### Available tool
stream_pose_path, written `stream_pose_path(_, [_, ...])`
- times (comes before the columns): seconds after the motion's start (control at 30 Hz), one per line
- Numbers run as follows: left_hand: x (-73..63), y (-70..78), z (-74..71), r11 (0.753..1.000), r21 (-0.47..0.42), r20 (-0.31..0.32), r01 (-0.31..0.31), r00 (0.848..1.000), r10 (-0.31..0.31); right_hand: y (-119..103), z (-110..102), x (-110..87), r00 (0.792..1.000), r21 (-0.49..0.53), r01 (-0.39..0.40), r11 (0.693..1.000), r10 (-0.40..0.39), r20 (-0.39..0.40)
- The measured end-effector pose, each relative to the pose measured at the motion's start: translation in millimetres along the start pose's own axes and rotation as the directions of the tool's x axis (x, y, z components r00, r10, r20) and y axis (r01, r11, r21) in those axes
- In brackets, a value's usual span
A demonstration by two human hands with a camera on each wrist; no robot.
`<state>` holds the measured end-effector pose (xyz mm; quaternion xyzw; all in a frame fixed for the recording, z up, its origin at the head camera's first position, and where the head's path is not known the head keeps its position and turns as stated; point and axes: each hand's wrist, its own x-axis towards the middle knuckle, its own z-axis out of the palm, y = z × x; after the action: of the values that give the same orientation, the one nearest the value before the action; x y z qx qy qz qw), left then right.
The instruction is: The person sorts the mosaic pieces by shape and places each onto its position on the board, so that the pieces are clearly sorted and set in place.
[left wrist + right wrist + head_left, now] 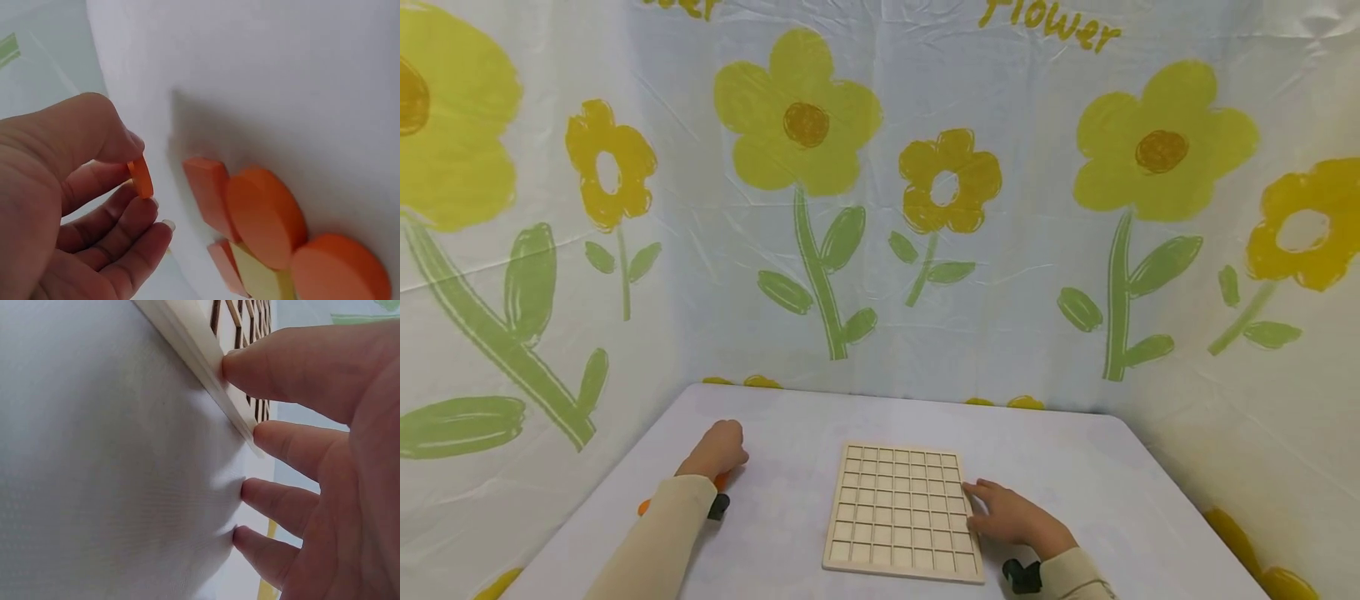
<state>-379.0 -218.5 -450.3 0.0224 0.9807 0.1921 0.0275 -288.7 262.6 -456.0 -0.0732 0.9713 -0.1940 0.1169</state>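
My left hand (pixel 715 450) is over the table's left side, pinching a small orange piece (pixel 141 177) between thumb and fingers. Beside it in the left wrist view lie several flat pieces: an orange disc (pixel 265 215), another orange round piece (pixel 339 270), a reddish-orange straight-edged piece (pixel 210 195) and a yellow piece (pixel 259 272). A pale wooden grid board (pixel 902 512) lies flat in the middle of the table. My right hand (pixel 1011 517) rests at its right edge, thumb and index finger touching the rim, the other fingertips on the tabletop.
The white table (pixel 790 425) has rounded back corners. A white cloth with printed flowers (pixel 880 333) hangs around its back and sides. Each wrist carries a dark strapped device, such as the right one (pixel 1022 575).
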Motion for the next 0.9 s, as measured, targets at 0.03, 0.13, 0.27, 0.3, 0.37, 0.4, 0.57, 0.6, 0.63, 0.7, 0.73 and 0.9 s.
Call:
stream_pose_path(0.03, [-0.8, 1.7, -0.5, 1.0, -0.012, 0.002, -0.001, 1.0, 0.001, 0, 0, -0.2, 1.0, 0.001, 0.0, 1.0, 0.0, 0.001])
stream_pose_path(0.13, [-2.8, 7.3, -2.0, 0.999, -0.041, 0.001, -0.014, 1.0, 0.014, -1, 0, -0.6, 1.0, 0.004, -0.001, 1.0, 0.001, 0.001])
stream_pose_path(0.27, [-2.9, 15.0, -2.3, 0.998, -0.045, -0.004, -0.035, 0.999, 0.035, -1, 0, -1.3, 1.0, 0.019, -0.002, 1.0, 0.002, -0.006])
stream_pose_path(0.3, [-2.5, 16.8, -1.9, 0.998, -0.043, -0.003, -0.041, 0.999, 0.041, -1, 1, -1.6, 1.0, 0.024, -0.002, 1.0, 0.002, -0.008])
stream_pose_path(0.37, [-1.8, 21.0, -1.5, 0.998, -0.039, 0.005, -0.043, 0.999, 0.043, -1, 1, -2.0, 1.0, 0.036, 0.002, 0.999, -0.001, -0.012])
stream_pose_path(0.4, [-1.4, 23.0, -1.2, 0.998, -0.032, 0.009, -0.046, 0.999, 0.047, -1, 2, -2.3, 1.0, 0.042, 0.003, 0.999, -0.003, -0.013])
stream_pose_path(0.57, [-1.7, 30.8, 2.3, 0.997, -0.01, 0.01, -0.079, 0.997, 0.079, -1, 3, -2.5, 1.0, 0.051, -0.002, 0.999, 0.002, -0.007])
stream_pose_path(0.6, [-1.7, 31.8, 3.7, 0.995, -0.006, 0.004, -0.096, 0.995, 0.096, -1, 3, -2.2, 1.0, 0.049, -0.007, 0.999, 0.007, -0.005])
stream_pose_path(0.63, [-2.0, 32.9, 4.9, 0.994, -0.001, -0.005, -0.112, 0.994, 0.112, -1, 3, -2.0, 1.0, 0.045, -0.011, 0.999, 0.011, -0.003])
stream_pose_path(0.7, [-2.4, 36.2, 6.9, 0.99, 0.005, -0.018, -0.143, 0.99, 0.143, -1, 3, -1.9, 1.0, 0.033, -0.014, 0.999, 0.014, -0.001])
stream_pose_path(0.73, [-2.7, 38.7, 7.1, 0.988, 0.01, -0.021, -0.154, 0.988, 0.154, -2, 2, -2.3, 1.0, 0.03, -0.015, 0.999, 0.015, -0.002])
stream_pose_path(0.9, [-6.7, 55.0, 7.5, 0.986, 0.012, -0.002, -0.163, 0.987, 0.163, -3, 0, -5.6, 1.0, 0.022, -0.004, 1.0, 0.004, -0.006])
